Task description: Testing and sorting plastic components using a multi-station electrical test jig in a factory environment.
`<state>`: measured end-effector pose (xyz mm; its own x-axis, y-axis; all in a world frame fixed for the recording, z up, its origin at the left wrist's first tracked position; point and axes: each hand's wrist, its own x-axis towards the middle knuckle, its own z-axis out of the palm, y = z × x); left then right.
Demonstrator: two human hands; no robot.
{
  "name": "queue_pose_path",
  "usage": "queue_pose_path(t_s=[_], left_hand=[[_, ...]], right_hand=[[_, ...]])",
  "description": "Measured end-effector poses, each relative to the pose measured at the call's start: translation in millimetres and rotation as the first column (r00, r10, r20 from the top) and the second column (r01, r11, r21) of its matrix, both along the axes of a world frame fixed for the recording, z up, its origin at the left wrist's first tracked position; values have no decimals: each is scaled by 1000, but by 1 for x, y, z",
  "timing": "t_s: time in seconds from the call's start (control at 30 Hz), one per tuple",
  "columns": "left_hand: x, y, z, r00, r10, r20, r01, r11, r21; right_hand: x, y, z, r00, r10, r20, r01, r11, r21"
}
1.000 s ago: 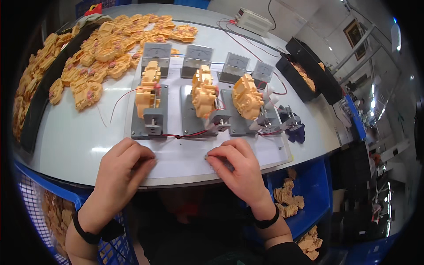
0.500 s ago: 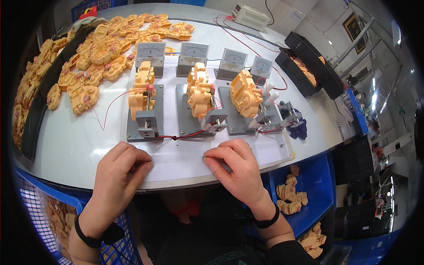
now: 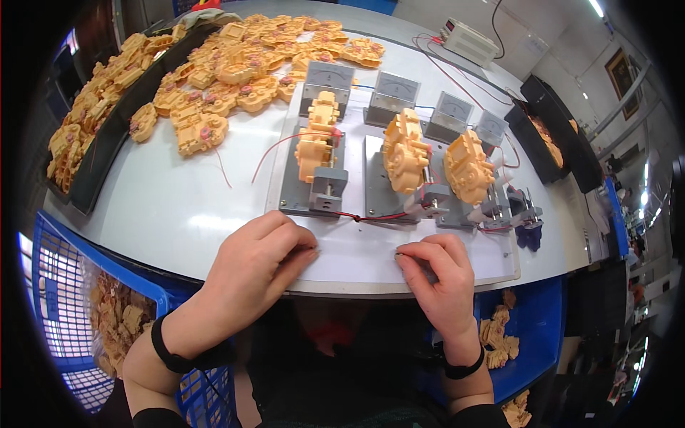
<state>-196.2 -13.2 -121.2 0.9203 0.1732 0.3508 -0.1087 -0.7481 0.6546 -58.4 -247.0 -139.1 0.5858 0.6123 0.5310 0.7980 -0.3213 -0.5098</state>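
The right hand [image 3: 441, 282] rests at the near edge of the white table [image 3: 164, 207], its thumb and forefinger pinched on something small and metallic at the fingertips; what it is cannot be told. The left hand [image 3: 260, 264] lies flat beside it, fingers loosely curled and pressed to the table, grasping nothing that shows.

Just beyond both sets of fingertips runs a knot of red and black wires [image 3: 360, 217], leading into three grey test fixtures [image 3: 314, 182]. Each fixture already carries an orange plastic gearbox [image 3: 404, 151] clamped in place, so loading looks done for this batch. Behind the fixtures stand four grey dial meters [image 3: 394, 91].

Farther off, up and to the left of the left hand, a large heap of orange gearboxes [image 3: 235, 68] covers the table and a black tray [image 3: 107, 150]. Below the left wrist, a blue crate [image 3: 61, 285] holds more such parts. Judging by that heap, much of the work remains.
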Motion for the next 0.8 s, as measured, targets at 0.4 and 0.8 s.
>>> queue_pose_path(t_s=[0.4, 0.8], left_hand=[[0, 0, -1, 999, -6, 40, 6, 1000, 4], [-3, -7, -4, 996, 2, 90, -19, 981, 193]], right_hand=[[0, 2, 0, 1000, -2, -14, 2, 1000, 28], [-12, -1, 9, 987, 147, -66, -120, 944, 307]])
